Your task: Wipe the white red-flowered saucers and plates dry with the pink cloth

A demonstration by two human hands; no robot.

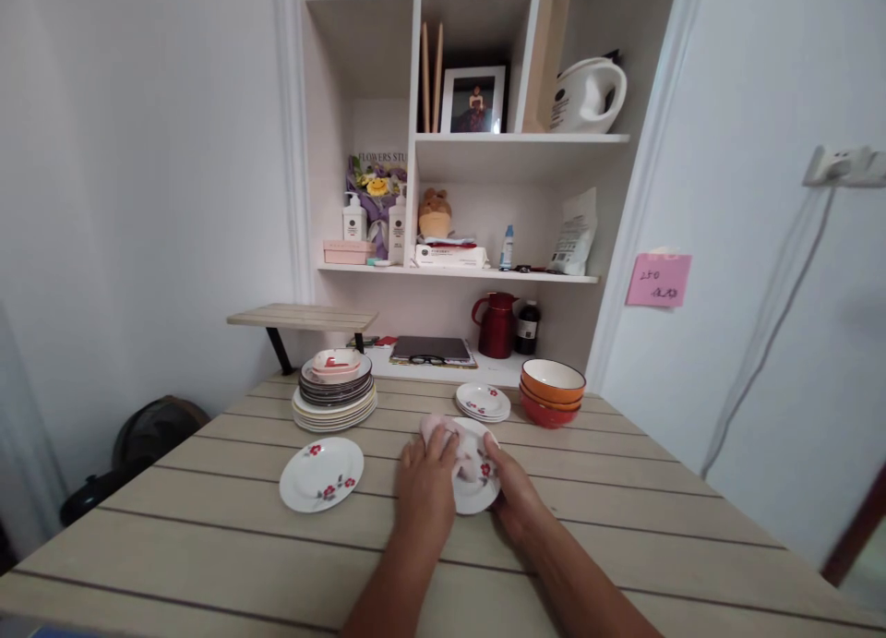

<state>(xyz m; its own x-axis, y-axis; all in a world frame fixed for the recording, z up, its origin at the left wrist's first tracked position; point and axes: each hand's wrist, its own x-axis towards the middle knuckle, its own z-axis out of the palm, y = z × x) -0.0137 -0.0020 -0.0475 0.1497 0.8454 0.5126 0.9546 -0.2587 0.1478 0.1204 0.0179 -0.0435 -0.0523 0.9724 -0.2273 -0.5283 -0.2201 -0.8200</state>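
A small white plate with red flowers is tilted up over the table between my two hands. My right hand grips its right rim, thumb on the front and fingers behind. Bunched under the fingers of my left hand is a pale pink cloth, pressed against the plate's face and left edge. To the left lies a larger flowered plate flat on the table. Just beyond my hands sits a short stack of small flowered plates.
Stacked plates with small dishes on top stand at the back left. Orange and red bowls are stacked at the back right. Behind them are a red jug, a dark bottle and glasses below the shelves.
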